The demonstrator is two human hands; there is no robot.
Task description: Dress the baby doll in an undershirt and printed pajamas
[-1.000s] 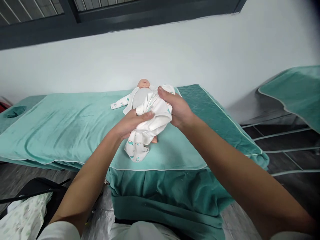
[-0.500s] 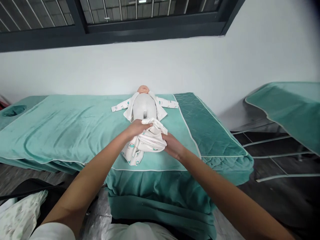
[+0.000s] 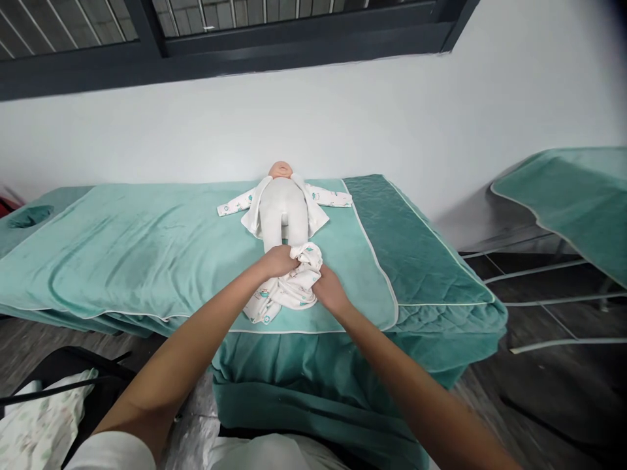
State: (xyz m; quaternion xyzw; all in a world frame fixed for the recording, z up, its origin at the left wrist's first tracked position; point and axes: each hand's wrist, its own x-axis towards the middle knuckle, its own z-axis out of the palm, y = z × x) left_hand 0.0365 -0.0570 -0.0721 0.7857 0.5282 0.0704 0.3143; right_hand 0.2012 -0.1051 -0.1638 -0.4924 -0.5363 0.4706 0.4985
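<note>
The doll (image 3: 283,209) lies face up on the teal towel (image 3: 122,248), head toward the wall; the printed garment (image 3: 295,292) is bunched over the doll's feet; the left hand (image 3: 278,261) curls its fingers tight on the bunch at the doll's legs; the right hand (image 3: 329,292), just right of the feet, grips the cloth's side, fingers closed.

Your left hand (image 3: 278,261) and right hand (image 3: 329,291) both grip the bunched lower half of a white printed cotton baby romper (image 3: 292,292). Its open top lies spread under a pale bald baby doll (image 3: 283,212), which lies on its back on the teal towel-covered table (image 3: 147,248).
</note>
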